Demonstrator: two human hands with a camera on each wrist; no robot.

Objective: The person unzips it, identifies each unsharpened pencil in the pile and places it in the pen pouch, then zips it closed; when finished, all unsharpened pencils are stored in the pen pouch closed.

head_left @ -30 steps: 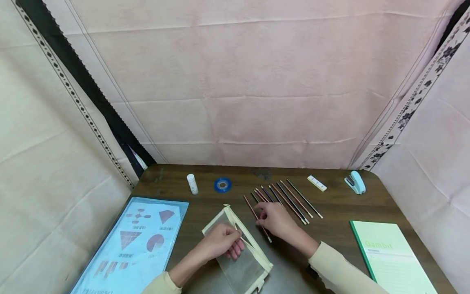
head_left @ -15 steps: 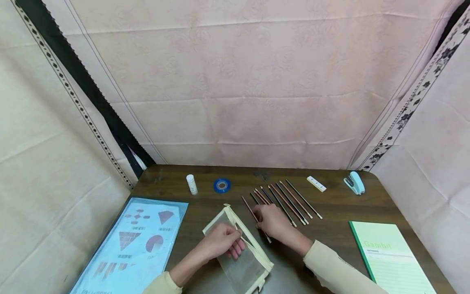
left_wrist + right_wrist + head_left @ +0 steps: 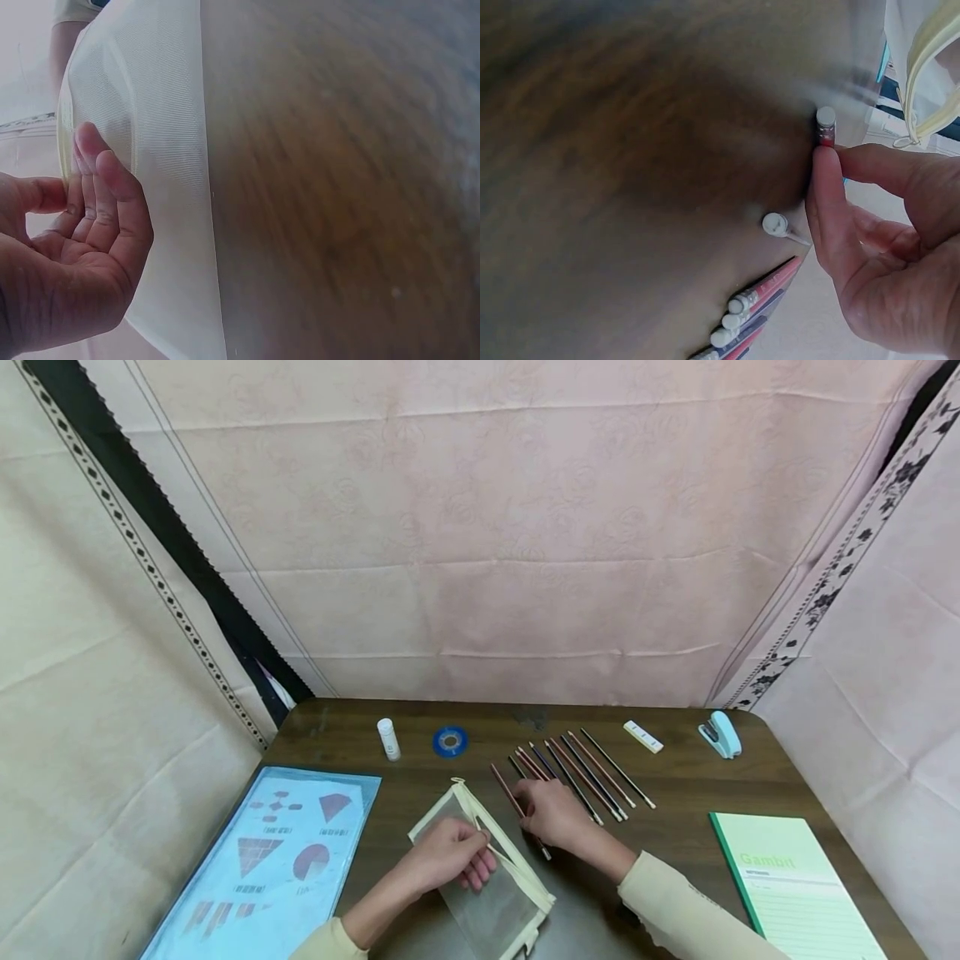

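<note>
A cream mesh zip pouch [image 3: 504, 906] lies slanted at the table's front, its zipped edge parted. My left hand [image 3: 453, 856] pinches that edge between thumb and index finger; the left wrist view shows its other fingers bent loosely beside the mesh [image 3: 169, 112]. Just right of the pouch, my right hand [image 3: 551, 812] holds a reddish pencil [image 3: 504, 787] still lying along the table. In the right wrist view, thumb and index finger grip this pencil [image 3: 826, 129] near its white-eraser end. Several more pencils [image 3: 618, 768] lie in a row to the right, a few partly behind my hand.
At the back stand or lie a glue stick [image 3: 388, 739], a blue tape roll [image 3: 450, 742], a white eraser [image 3: 642, 737] and a light-blue stapler [image 3: 721, 735]. A blue folder [image 3: 285, 827] is on the left, a green notepad [image 3: 798, 885] on the right. Cloth hangs behind.
My right hand has shifted slightly left and down onto the leftmost pencil, and its fingers have closed on it. My left hand stays on the pouch's edge.
</note>
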